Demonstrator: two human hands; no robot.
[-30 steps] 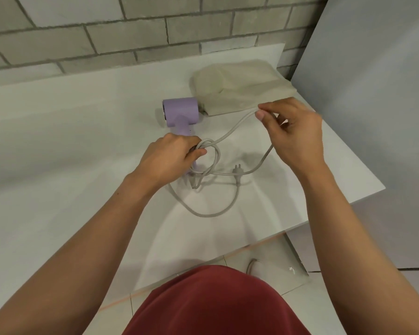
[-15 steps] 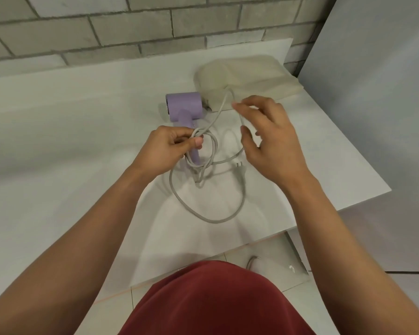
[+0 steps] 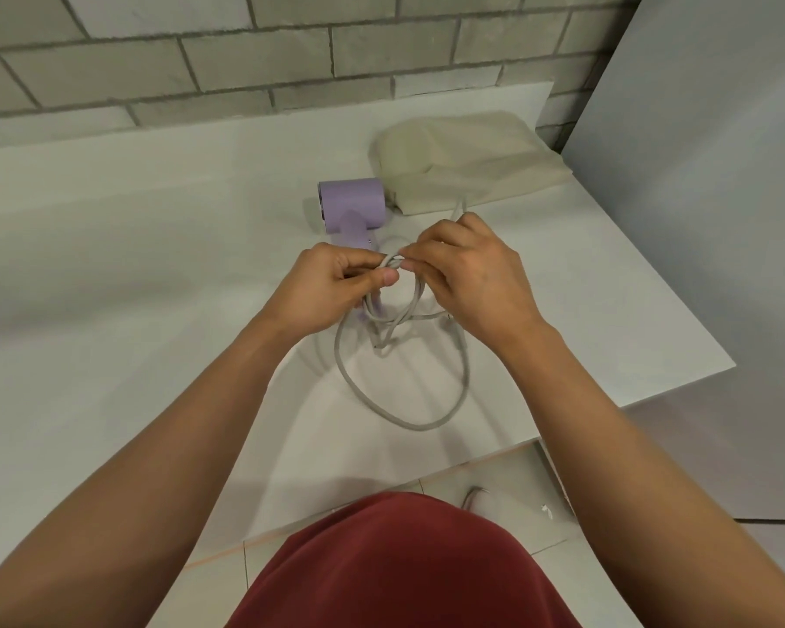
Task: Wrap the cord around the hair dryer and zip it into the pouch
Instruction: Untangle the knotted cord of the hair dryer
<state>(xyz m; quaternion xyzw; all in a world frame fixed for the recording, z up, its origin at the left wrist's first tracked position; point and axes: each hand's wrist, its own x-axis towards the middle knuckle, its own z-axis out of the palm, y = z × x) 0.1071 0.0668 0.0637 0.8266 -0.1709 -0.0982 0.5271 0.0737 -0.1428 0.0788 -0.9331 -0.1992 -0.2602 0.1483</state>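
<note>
Cord (image 3: 420, 428), judged light, limp yet springy, best pinched where its loops cross, is grey and lies coiled on the table (image 3: 155, 265) over the handle of the lilac hair dryer (image 3: 352, 199), my left grip (image 3: 332, 287) and right grip (image 3: 467, 274) both pinching that crossing, beige pouch (image 3: 463, 160) just beyond.

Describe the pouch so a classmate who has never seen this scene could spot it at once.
Find the grey brick wall behind the white table. At the table's far right corner lies the pouch, just right of the lilac hair dryer. It is the only soft, beige fabric thing.
</note>
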